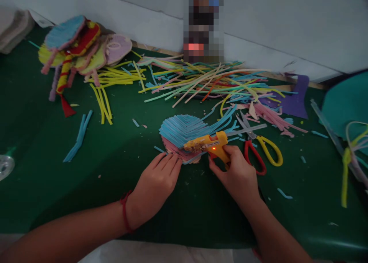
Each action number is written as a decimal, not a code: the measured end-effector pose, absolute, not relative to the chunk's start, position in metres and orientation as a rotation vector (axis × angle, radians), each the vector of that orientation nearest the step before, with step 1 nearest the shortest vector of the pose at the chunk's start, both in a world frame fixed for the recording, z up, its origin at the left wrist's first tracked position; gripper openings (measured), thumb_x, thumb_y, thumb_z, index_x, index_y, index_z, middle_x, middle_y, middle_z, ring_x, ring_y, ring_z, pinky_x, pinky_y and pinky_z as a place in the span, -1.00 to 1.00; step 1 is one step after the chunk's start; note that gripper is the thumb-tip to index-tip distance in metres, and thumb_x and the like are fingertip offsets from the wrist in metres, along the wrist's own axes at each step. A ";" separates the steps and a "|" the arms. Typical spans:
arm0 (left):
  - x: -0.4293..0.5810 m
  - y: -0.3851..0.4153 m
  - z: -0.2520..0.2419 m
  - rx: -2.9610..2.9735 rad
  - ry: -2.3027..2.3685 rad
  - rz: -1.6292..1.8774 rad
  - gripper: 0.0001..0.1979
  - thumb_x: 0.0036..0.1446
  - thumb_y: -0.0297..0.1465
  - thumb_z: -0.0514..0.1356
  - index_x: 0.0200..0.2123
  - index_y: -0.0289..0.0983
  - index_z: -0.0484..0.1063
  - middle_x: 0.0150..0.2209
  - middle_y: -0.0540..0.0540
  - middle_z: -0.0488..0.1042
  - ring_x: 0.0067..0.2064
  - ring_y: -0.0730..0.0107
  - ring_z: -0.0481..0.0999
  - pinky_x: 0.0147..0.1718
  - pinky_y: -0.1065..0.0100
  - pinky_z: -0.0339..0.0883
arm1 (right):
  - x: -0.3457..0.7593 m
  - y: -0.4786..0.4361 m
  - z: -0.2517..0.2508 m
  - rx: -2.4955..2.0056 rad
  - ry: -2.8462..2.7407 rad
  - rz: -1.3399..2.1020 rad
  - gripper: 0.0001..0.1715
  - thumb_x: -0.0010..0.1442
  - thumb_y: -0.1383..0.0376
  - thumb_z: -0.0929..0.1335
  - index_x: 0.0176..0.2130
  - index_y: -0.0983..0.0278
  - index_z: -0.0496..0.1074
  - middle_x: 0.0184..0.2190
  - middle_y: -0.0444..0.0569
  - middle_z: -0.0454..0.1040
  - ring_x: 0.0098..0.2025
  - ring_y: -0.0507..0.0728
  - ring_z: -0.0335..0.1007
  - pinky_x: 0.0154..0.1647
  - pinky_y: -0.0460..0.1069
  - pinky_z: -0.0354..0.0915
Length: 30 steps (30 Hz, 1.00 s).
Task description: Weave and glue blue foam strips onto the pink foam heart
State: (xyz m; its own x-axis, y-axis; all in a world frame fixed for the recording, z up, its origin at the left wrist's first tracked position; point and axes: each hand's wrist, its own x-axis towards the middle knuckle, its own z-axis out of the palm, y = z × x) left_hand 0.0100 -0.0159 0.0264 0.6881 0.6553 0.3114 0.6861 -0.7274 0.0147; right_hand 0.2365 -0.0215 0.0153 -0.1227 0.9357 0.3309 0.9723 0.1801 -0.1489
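Observation:
My right hand point(237, 173) grips a yellow glue gun point(217, 144), its small light glowing red-orange. The nozzle points left over a round pink piece partly covered with blue pipe cleaners point(184, 129). Several blue strips fan out past its right side. My left hand point(161, 175) has its fingers drawn together at the lower left rim of the piece, pressing on it; what lies under the fingertips is hidden. A clear glue stick point(247, 129) sticks out behind the gun. Just right of my right hand lie scissors point(258, 140) with one red and one yellow handle.
Loose pipe cleaners point(201, 81) in many colours spread along the back of the green table point(129, 213). Finished-looking fan shapes point(83, 44) pile up at the back left. Blue strips point(80, 136) lie at left; a teal object point(347, 102) stands at right.

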 end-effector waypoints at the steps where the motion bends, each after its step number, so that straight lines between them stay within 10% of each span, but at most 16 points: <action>1: 0.010 -0.016 0.026 -2.794 -1.113 -0.447 -0.63 0.15 -0.66 -0.07 -0.13 -0.44 0.48 -0.15 -0.21 0.58 -0.12 0.28 0.57 -0.10 0.25 0.44 | 0.236 -0.022 0.015 -1.799 -2.123 -0.156 -0.71 0.19 0.19 0.29 -0.11 0.27 0.24 -0.31 -0.02 0.46 -0.35 0.08 0.47 -0.54 -0.10 0.26; 30: 0.009 -0.017 0.026 -2.788 -1.099 -0.401 -0.63 0.12 -0.67 -0.06 -0.11 -0.45 0.47 -0.12 -0.23 0.57 -0.11 0.27 0.56 -0.10 0.24 0.44 | 0.243 -0.033 0.031 -1.867 -2.161 -0.126 -0.72 0.21 0.23 0.26 -0.07 0.26 0.26 -0.22 0.03 0.48 -0.30 0.11 0.47 -0.47 -0.07 0.31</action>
State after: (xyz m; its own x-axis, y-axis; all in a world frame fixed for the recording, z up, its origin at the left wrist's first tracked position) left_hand 0.0094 -0.0175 0.0259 0.7017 0.6523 0.2867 0.6836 -0.7298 -0.0125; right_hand 0.2425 -0.0326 0.0306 -0.1244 0.9554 0.2677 0.9801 0.1603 -0.1167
